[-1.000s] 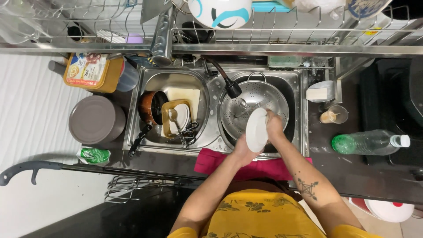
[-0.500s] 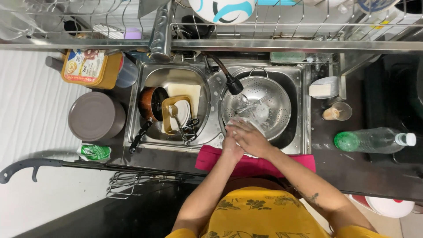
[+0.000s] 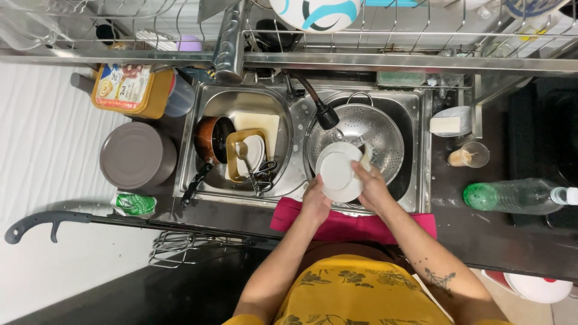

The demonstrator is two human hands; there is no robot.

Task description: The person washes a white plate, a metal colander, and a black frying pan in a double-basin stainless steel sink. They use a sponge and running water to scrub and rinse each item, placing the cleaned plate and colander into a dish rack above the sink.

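Head view looks straight down on me at a steel double sink [image 3: 421,150] set in a dark table [image 3: 481,229]. Over the right basin I hold a small round white plate [image 3: 338,171], tilted so its face shows. My left hand [image 3: 315,201] curls around the plate's near left rim, fingers closed on it from below. My right hand [image 3: 372,185] lies against the plate's right edge with the fingers bent over it; something pale shows just past those fingers, though I cannot tell what it is.

Under the plate sits a perforated steel colander bowl [image 3: 385,135], filling most of the right basin. A black tap head on a bent spout [image 3: 326,114] hangs just left of the colander's far rim. The left basin holds a brown pot with a black handle [image 3: 208,141], a pale cutting board [image 3: 262,123] and a square yellow container [image 3: 244,155] with a spoon and a white dish in it.

A pink cloth [image 3: 355,225] drapes over the table's near edge, touching my forearms. Well right of the sink, a clear plastic bottle with a green base [image 3: 518,195] lies on its side. Left of the sink stands a round grey lidded container [image 3: 137,155].
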